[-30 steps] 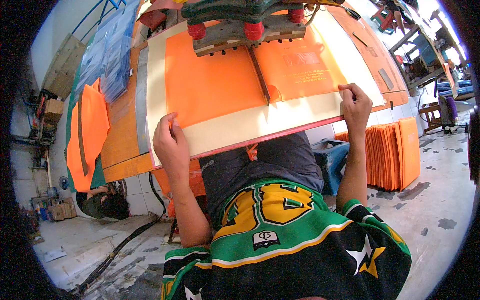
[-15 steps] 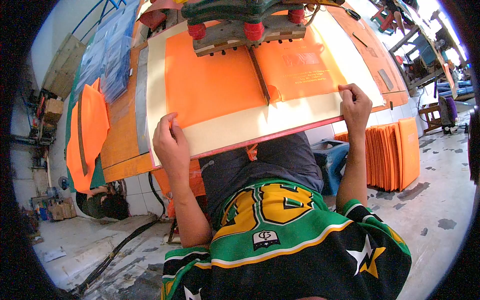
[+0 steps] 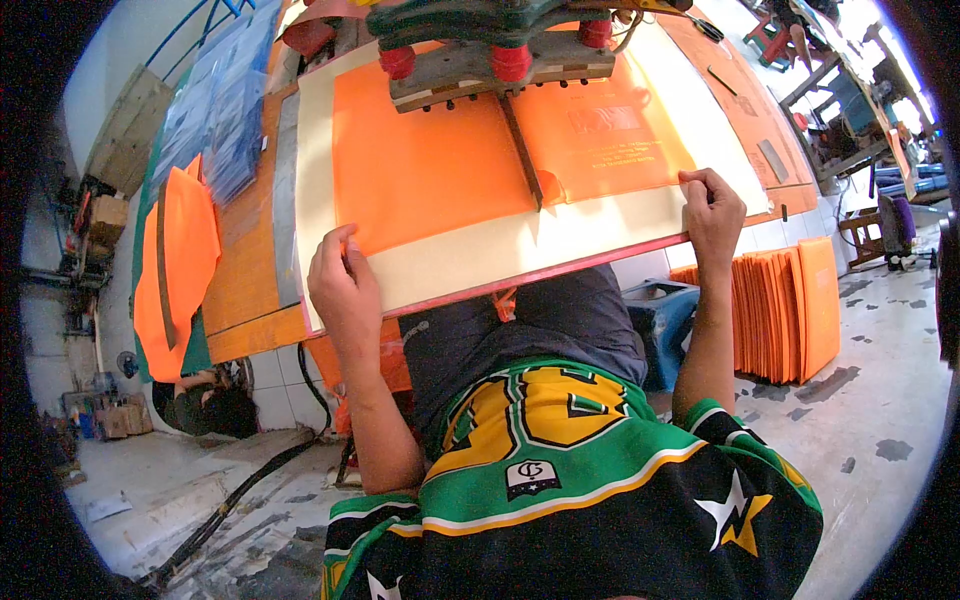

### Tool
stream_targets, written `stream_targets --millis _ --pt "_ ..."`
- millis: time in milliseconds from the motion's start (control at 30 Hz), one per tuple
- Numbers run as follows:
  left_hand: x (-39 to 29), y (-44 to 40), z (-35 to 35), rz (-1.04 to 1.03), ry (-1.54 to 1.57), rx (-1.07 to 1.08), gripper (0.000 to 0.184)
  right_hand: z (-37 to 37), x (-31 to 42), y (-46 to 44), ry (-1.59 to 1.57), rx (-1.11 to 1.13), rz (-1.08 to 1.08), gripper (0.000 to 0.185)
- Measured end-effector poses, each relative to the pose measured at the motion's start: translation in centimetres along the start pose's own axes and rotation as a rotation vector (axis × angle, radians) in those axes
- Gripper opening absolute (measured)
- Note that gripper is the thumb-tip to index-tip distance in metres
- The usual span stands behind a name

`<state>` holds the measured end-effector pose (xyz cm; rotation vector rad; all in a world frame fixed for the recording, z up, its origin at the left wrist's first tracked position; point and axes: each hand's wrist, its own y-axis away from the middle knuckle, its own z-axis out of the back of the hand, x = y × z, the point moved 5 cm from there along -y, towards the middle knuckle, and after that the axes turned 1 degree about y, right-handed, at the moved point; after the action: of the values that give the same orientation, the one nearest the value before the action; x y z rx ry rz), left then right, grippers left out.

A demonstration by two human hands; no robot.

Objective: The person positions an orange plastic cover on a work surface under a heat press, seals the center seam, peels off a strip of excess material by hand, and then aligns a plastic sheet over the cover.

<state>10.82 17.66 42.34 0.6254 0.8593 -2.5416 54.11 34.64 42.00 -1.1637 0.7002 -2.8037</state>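
An orange sheet (image 3: 430, 170) lies on a cream board (image 3: 450, 262) with a red edge. A dark strip (image 3: 522, 155) crosses the sheet, and pale print shows on its right part. My left hand (image 3: 343, 280) is at the board's near left, its fingers closed at the sheet's lower left corner. At the lower right corner, my right hand (image 3: 712, 205) is closed in a pinch at the sheet's edge. Over the far part of the sheet hangs a machine head (image 3: 505, 75) with red knobs.
Orange pieces (image 3: 178, 265) and clear plastic sheets (image 3: 215, 110) lie at left. A stack of orange folders (image 3: 785, 310) stands on the floor at right, near a blue stool (image 3: 665, 325). Another person (image 3: 215, 405) is low at the left.
The whole view has shifted very slightly. Both hands keep their places on the board and sheet.
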Motion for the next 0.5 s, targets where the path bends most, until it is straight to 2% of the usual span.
stream_targets --millis 500 --pt "0.09 0.02 -0.13 -0.012 0.0 -0.001 0.019 -0.03 -0.31 -0.01 -0.015 0.003 -0.009 0.019"
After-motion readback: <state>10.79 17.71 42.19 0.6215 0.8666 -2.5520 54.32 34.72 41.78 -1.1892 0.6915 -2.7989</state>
